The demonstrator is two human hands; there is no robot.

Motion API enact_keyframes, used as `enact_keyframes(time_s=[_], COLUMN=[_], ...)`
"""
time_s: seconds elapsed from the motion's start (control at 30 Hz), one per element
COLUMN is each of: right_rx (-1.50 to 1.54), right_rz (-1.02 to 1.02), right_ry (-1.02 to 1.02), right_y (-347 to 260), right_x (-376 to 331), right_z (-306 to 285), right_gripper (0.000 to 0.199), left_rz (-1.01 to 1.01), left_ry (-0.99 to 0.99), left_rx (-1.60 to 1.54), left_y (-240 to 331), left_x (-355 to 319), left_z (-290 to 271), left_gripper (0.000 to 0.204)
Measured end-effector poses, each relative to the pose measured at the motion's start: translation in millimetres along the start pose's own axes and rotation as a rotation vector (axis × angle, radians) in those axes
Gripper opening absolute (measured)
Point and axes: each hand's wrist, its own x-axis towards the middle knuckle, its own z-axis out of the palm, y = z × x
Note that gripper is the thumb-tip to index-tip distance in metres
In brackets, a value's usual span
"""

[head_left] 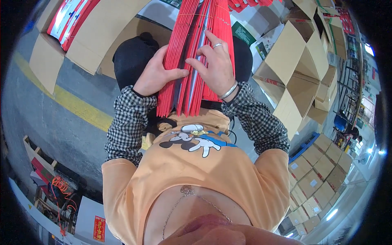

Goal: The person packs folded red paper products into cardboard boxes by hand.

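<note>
A thick bundle of red folded card sheets stands on edge in front of my body, split by dark gaps into a left block and looser leaves at the right. My left hand grips the left block from its outer side, thumb lying over the edges. Across the looser leaves rests my right hand, thumb and index finger stretched apart and touching the sheet edges, the other fingers partly bent. A ring and a bangle are on it. A thin string or band crosses the far part of the bundle.
Open cardboard boxes stand at the right; another carton at the left holds red-and-white packages. More red pieces lie beyond the bundle. Stacked closed cartons are at the lower right. A yellow line runs along the grey floor.
</note>
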Motion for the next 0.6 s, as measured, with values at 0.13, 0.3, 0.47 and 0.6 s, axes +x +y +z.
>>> enact_keyframes(time_s=[0.13,0.3,0.47,0.6], right_rx=[0.006,0.052,0.044,0.081], right_rz=[-0.006,0.029,-0.008,-0.091], right_ry=[-0.015,-0.032,-0.06,-0.19], right_y=[0.8,-4.9,-5.7,-13.3], right_x=[-2.8,1.0,-4.1,-17.1], right_z=[0.7,-6.0,-5.7,-14.0], right_gripper=[0.031,0.027,0.026,0.023], left_rz=[-0.039,-0.03,0.011,0.018], left_ry=[-0.029,-0.016,-0.016,-0.018], left_rx=[0.023,0.091,0.137,0.106], left_y=[1.0,-4.7,-9.3,-7.6], left_x=[-0.4,0.1,1.8,0.9], left_z=[-3.9,-5.5,-4.5,-4.2], left_gripper=[0.068,0.068,0.068,0.069])
